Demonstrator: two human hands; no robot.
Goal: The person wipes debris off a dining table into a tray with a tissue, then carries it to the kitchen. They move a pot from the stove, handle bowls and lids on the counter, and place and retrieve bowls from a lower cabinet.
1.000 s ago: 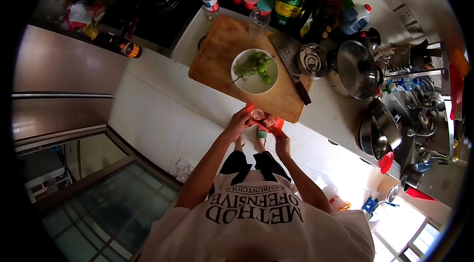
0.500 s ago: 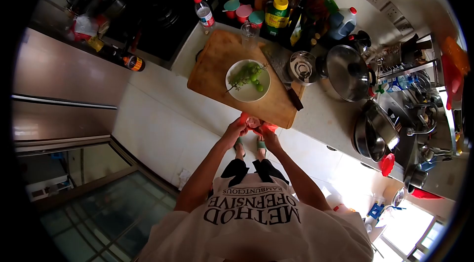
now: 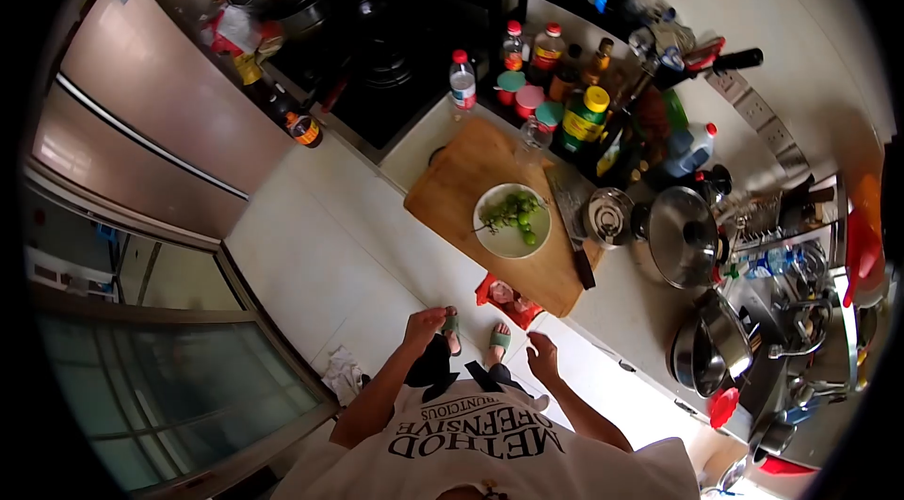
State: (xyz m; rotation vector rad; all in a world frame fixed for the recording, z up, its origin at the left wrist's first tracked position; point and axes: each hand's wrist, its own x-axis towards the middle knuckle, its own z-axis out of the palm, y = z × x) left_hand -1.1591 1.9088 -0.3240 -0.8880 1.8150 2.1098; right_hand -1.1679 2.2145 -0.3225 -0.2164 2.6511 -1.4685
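Note:
My left hand [image 3: 426, 327] is held out over the floor, fingers pointing inward and loosely bent, with nothing visible in it. Lower on the other side, my right hand [image 3: 543, 358] has its fingers apart and holds nothing. Between and beyond them is a red plastic bag [image 3: 490, 290] with pale pinkish contents, at the counter's front edge below the cutting board; neither hand touches it. On the wooden cutting board [image 3: 452, 182] stands a white bowl [image 3: 511, 248] of small green fruits on stems. A cleaver [image 3: 584, 266] lies along the board's right side.
A lidded pot [image 3: 682, 234], a metal bowl [image 3: 608, 217] and stacked pans [image 3: 702, 349] stand to the right. Bottles and lidded jars [image 3: 529, 102] crowd the back of the counter, beside the stove [image 3: 381, 67]. A fridge [image 3: 160, 76] is at left.
Both hands have let go of the red bag and drawn back toward my body, farther apart. The bag stays by the counter edge. The camera view has shifted and turned somewhat.

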